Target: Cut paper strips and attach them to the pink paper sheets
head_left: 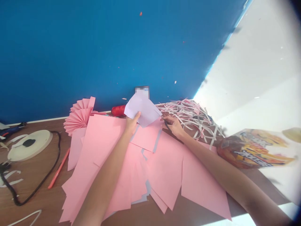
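My left hand (pixel 132 123) pinches a lavender sheet of paper (pixel 144 108) near its lower left edge, thumb on top. It is held up off the pink paper below. In my right hand (pixel 176 126) is a pair of dark scissors (pixel 166 124), with the tips at the sheet's right corner, where a narrow slit or strip shows along the edge. How far the blades are apart is too small to tell. Under both hands lie overlapping pink sheets (pixel 164 166), with a smaller pink piece (pixel 148 136) bordered in grey-lavender on top.
Shredded paper strips (pixel 197 121) heap at the back right, by a snack bag (pixel 254 149). A red thread spool (pixel 118 110) and a pleated pink fan (pixel 78 116) stand near the blue wall (pixel 94 56). To the left are a red pen (pixel 58 169), a white tape roll (pixel 30 146) and a black cord (pixel 43 180).
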`<state>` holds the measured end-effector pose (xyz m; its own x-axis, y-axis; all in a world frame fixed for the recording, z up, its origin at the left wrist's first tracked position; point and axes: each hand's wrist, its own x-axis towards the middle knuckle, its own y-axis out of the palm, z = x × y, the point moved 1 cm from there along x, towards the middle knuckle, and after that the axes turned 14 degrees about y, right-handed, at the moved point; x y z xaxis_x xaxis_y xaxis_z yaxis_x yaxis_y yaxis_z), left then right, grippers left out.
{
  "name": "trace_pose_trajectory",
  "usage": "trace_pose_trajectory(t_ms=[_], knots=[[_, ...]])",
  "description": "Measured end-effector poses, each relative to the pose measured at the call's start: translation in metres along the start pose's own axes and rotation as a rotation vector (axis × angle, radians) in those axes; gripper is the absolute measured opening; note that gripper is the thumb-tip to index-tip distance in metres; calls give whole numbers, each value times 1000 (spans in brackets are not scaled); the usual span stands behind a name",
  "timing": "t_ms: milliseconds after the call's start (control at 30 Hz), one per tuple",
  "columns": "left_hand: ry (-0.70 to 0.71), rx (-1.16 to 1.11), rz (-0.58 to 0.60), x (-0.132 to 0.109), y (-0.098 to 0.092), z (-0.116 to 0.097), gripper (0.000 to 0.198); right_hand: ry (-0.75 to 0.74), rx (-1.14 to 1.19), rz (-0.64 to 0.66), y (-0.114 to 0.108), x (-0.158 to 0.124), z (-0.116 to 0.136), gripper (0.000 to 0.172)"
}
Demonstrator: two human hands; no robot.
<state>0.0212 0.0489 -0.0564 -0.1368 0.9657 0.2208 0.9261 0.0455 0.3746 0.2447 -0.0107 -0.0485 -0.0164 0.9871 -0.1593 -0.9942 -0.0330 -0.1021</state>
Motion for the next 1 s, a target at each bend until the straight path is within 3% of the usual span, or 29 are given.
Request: trace_pose_trajectory(t_ms=[1000], knots=[[7,-17,-124,1,2,0,62,-81,-147,-26,1,0,-5,34]])
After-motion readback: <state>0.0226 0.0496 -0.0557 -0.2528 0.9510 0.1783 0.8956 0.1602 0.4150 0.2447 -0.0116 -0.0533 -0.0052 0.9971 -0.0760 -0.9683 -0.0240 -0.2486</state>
